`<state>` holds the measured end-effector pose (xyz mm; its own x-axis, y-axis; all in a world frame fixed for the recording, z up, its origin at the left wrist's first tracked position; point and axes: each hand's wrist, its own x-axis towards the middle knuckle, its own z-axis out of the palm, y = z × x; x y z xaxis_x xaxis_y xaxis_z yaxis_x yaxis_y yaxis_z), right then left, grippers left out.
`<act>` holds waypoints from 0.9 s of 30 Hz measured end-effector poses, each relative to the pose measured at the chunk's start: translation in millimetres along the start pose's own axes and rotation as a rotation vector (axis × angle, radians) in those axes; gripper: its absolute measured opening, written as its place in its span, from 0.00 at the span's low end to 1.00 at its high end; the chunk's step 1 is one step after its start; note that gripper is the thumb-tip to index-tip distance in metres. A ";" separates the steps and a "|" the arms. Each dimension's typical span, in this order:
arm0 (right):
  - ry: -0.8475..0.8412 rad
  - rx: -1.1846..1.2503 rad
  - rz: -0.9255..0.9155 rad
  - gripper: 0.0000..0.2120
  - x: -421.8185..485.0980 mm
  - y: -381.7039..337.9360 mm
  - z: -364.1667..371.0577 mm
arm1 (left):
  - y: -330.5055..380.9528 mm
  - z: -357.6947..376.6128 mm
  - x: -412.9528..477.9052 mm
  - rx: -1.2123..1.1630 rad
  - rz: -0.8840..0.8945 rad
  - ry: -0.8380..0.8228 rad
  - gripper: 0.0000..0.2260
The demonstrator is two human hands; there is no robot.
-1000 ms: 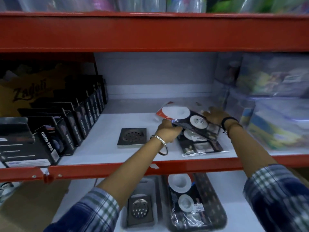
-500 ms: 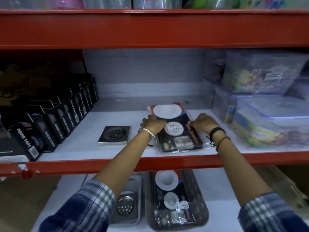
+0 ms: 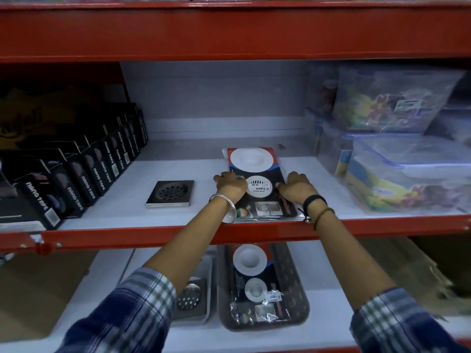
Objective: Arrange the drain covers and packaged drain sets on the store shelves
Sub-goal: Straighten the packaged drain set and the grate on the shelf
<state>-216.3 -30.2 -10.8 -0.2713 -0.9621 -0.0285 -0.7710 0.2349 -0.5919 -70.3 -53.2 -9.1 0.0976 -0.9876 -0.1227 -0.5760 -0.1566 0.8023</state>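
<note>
A packaged drain set (image 3: 254, 164), black and red with white round parts under clear plastic, lies flat on the middle white shelf (image 3: 204, 207). My left hand (image 3: 230, 184) rests on its left edge and my right hand (image 3: 295, 186) on its right edge, fingers curled against the pack. A square metal drain cover (image 3: 171, 193) lies on the same shelf, to the left of the pack and apart from it. On the lower shelf, another packaged drain set (image 3: 257, 284) lies in a dark tray (image 3: 298, 296), beside a round-holed drain cover (image 3: 190, 298) in a grey tray.
A row of black nano tape boxes (image 3: 84, 174) fills the shelf's left side. Clear plastic storage containers (image 3: 407, 171) are stacked on the right. A red shelf beam (image 3: 178, 235) runs along the front edge, another red beam (image 3: 229, 31) overhead. Cardboard boxes (image 3: 33, 296) sit lower left.
The pack went from being held tilted above another pack to lying flat and straight on the shelf. Both hands now press its side edges.
</note>
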 end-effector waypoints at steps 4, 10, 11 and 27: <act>-0.013 -0.071 -0.019 0.20 -10.2 -4.8 -3.8 | -1.3 -5.2 -3.6 0.032 0.015 0.018 0.21; 0.208 -0.106 -0.078 0.26 -36.4 -27.5 -1.6 | -20.7 -53.5 -23.5 0.100 0.273 0.184 0.23; 0.232 -0.066 -0.155 0.25 -40.6 -35.0 1.3 | -30.1 -65.6 -29.2 0.112 0.361 0.237 0.23; -0.267 -0.211 -0.499 0.39 -48.7 -159.7 109.4 | -196.1 -184.7 -35.0 0.741 0.506 0.351 0.32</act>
<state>-16.9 -36.1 -2.9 0.2856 -0.9583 -0.0054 -0.8730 -0.2578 -0.4141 189.1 13.5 -54.2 -0.1356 -0.8997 0.4148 -0.9710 0.2040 0.1250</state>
